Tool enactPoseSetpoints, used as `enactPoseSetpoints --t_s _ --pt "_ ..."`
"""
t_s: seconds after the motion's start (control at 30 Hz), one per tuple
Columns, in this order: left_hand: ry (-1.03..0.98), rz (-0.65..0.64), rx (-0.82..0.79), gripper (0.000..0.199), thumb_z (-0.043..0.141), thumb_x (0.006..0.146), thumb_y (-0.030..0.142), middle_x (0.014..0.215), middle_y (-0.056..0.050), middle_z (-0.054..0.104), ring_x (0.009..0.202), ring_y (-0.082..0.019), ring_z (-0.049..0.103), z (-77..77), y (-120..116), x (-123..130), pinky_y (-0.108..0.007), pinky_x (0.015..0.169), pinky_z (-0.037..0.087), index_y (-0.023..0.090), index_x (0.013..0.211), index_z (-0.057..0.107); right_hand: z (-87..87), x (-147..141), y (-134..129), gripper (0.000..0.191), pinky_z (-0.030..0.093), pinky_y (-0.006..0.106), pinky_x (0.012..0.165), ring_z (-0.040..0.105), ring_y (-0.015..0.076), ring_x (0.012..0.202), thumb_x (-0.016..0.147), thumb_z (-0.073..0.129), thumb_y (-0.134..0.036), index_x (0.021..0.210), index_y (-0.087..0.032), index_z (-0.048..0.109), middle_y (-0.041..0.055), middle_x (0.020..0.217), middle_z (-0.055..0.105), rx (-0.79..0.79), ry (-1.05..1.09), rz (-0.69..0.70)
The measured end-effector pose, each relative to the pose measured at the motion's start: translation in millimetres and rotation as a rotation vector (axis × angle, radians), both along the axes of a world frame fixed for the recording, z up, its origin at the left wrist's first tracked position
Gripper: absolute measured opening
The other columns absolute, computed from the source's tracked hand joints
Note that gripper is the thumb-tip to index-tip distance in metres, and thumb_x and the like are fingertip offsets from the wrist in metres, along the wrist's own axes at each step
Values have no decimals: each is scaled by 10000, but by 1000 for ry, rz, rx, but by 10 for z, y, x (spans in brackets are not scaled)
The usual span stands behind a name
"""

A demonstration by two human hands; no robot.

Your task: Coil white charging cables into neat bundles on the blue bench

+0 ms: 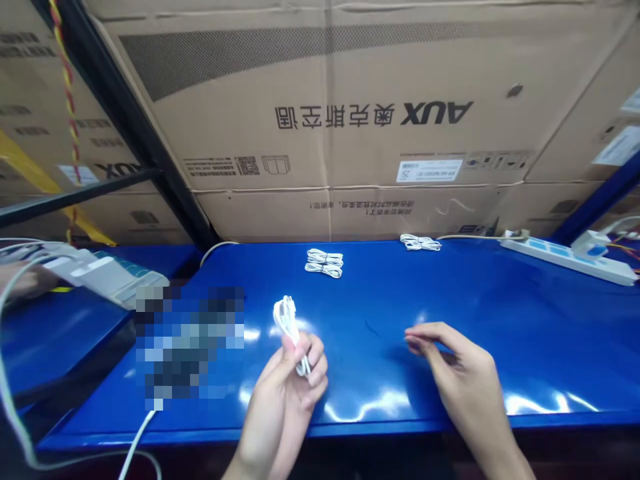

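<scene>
In my left hand (293,387) is a bundled white cable (287,319), pinched between thumb and fingers, its looped upper end standing clear above them. My right hand (457,370) hovers to the right over the blue table, thumb and forefinger pressed together; whether anything sits in that pinch cannot be made out. A short thin black tie (371,328) lies on the table between the hands. Farther back rest two white cable bundles (324,263) side by side, bound with black ties. Another white bundle (420,243) lies at the back edge.
Blue table (500,293) backed by large cardboard boxes (350,67). A white power strip (570,260) stands at the back right. On the left are a pixelated object (190,353), a white cord (135,443), another power strip (115,273) and another person's hand (25,280).
</scene>
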State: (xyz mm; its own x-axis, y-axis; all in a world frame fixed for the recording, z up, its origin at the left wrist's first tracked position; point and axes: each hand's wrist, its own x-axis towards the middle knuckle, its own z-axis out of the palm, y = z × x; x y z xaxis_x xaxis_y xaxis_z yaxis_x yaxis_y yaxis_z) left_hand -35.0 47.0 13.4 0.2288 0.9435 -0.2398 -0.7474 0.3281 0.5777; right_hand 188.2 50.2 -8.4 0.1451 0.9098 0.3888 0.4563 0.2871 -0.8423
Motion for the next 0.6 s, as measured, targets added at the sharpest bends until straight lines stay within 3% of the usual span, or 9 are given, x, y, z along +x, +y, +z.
enactPoseSetpoints --t_s 0.1,0.17,0.33,0.43,0.6 --pt "-61 -389 32 390 632 936 471 618 55 432 445 -32 300 -36 -98 71 -168 417 195 173 739 476 -26 -46 -31 209 606 256 779 741 178 857 968 548 -129 987 -232 729 34 948 760 276 -194 54" --pt "-89 -504 11 419 664 904 504 602 73 397 427 -16 229 -127 -165 189 -169 423 142 184 747 445 -56 -126 -72 293 608 250 806 743 180 908 954 532 -44 1071 -228 727 48 1030 758 401 -231 158" --pt "2 -469 86 533 698 803 654 609 75 396 447 -20 229 -342 -188 407 -184 440 97 196 760 429 -125 -275 -154 282 627 249 749 754 193 875 950 590 -54 1065 -259 746 44 996 748 425 -37 249" --pt "106 -415 99 513 660 826 670 611 84 392 453 -25 215 -365 -160 419 -190 443 94 192 837 474 -109 -278 -150 232 624 232 725 755 180 841 951 608 -71 1000 -241 757 40 929 726 430 -14 246" --pt "314 -401 137 572 588 841 719 564 113 387 394 -36 202 -334 -177 413 -206 401 106 212 1084 483 -13 -256 -115 230 606 227 671 738 164 784 1008 533 -125 947 -192 744 55 848 733 520 -152 268"
